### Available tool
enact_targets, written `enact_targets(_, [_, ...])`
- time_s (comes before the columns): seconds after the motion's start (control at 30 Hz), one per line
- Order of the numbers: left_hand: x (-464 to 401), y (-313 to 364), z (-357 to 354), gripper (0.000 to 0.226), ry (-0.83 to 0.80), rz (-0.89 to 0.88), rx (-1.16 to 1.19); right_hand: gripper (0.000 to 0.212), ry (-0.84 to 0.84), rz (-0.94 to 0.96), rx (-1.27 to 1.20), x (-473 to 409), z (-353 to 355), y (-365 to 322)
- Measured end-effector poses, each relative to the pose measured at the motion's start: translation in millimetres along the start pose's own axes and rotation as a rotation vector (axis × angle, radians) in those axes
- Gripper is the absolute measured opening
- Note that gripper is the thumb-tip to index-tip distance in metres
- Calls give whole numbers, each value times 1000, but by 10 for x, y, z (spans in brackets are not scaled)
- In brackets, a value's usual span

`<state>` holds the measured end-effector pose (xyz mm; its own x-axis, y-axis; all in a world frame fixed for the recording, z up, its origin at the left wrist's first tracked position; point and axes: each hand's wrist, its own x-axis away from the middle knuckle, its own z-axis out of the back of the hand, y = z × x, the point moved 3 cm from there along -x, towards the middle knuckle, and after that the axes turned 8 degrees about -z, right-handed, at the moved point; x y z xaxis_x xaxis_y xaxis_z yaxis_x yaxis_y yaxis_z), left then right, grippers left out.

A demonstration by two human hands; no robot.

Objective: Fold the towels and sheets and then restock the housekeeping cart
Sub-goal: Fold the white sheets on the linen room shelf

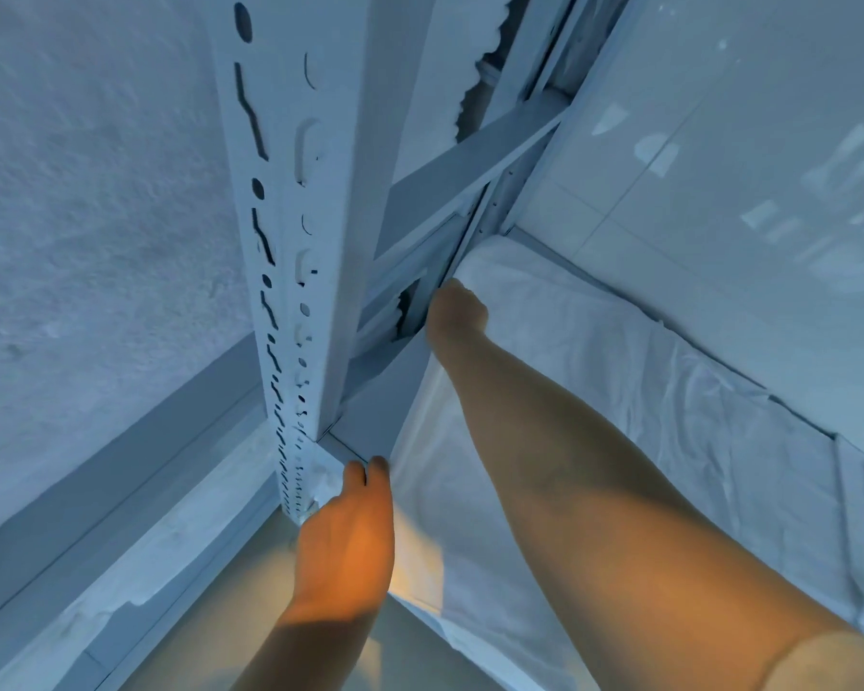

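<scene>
A folded white sheet (pixel 619 391) lies on a shelf of a white metal rack (pixel 400 391). My right hand (pixel 457 309) reaches to the sheet's far left corner, with curled fingers gripping the fabric there. My left hand (pixel 350 521) lies along the sheet's near left edge beside the rack's upright post (pixel 295 192); its fingers are straight and touch the sheet's side. The fingertips of the right hand are hidden in the cloth.
The perforated upright post stands close on the left, with cross braces (pixel 470 167) behind it. A rough white wall (pixel 96 216) is on the left and a glossy tiled wall (pixel 719 167) on the right. More white linen (pixel 470 67) shows on a shelf above.
</scene>
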<state>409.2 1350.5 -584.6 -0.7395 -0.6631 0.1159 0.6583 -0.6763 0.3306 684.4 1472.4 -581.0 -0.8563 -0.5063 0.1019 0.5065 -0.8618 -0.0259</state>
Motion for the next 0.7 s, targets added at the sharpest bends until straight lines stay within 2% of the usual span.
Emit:
enact_targets(0.1, [74,138,115,29,33,-22,52,27,-1,18,-4,-55,111,68])
enact_targets(0.2, [152,374,275,26,121,-128,100,26,43,31,-48,-13,248,288])
enact_targets(0.3, [256,643,316,23,83,-148,174,21,81,1,-123,56,421,691])
enact_targets(0.53, [539,1477,320,25,42,-259,158,23,167,-71,-241,276,830,1867])
enact_targets(0.7, [832,2200,206,31,15,-326,193,39,230,-38,-276,480,1027,2644])
